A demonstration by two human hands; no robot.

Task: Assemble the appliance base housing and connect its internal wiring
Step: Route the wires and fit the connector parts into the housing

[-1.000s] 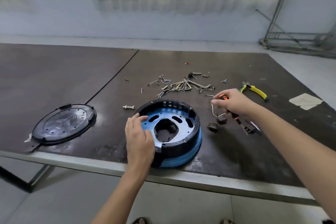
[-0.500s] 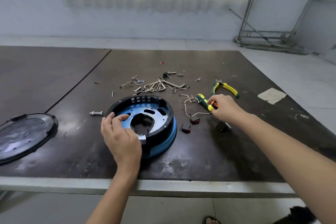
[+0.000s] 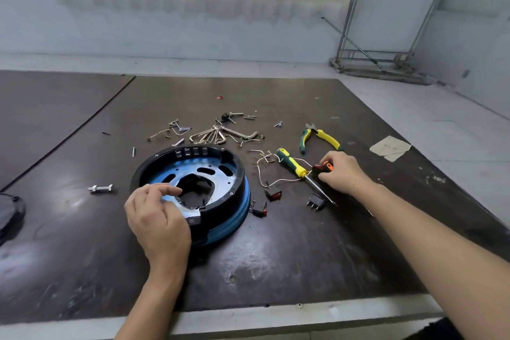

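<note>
Housing (image 3: 193,167) on table (image 3: 276,257), your left hand (image 3: 157,218) resting loosely curled on its rim. Your right hand (image 3: 343,171) pinches an orange-and-black part (image 3: 325,167); the white wire (image 3: 278,181) crosses the screwdriver (image 3: 291,164), so lifting could snag it and drag 1 rocker switch (image 3: 273,193).

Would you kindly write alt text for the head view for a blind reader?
A person's left hand rests on a round black housing on a dark table while the right hand pinches a small orange part. A screwdriver, pliers, switches and loose screws lie nearby.
</note>
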